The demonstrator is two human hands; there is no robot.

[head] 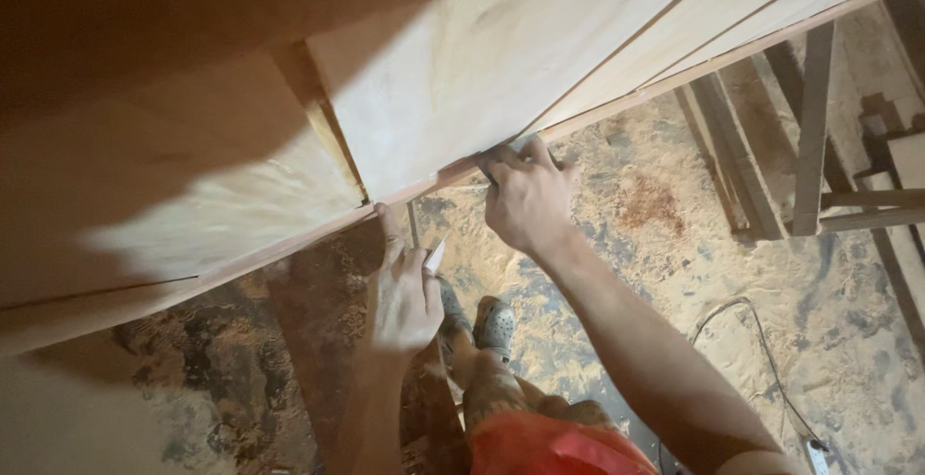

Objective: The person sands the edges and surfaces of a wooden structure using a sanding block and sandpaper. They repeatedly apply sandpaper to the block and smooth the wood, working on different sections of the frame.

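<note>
A large pale plywood panel [501,61] with a thin wooden edge strip fills the upper part of the head view, slanting down to the left. My right hand [525,196] presses its fingers against the panel's lower edge, gripping a small grey tool or scraper there. My left hand [405,292] sits lower and to the left, fingers closed on a small pale piece, perhaps folded sandpaper, touching the edge strip. A darker wooden batten [323,118] crosses the panel just above my left hand.
The floor [674,244] is covered in sawdust. Wooden slats and a frame [809,128] stand at the right. A thin cable [761,350] trails across the floor at the lower right. My feet in grey clogs [496,321] and orange shorts show below.
</note>
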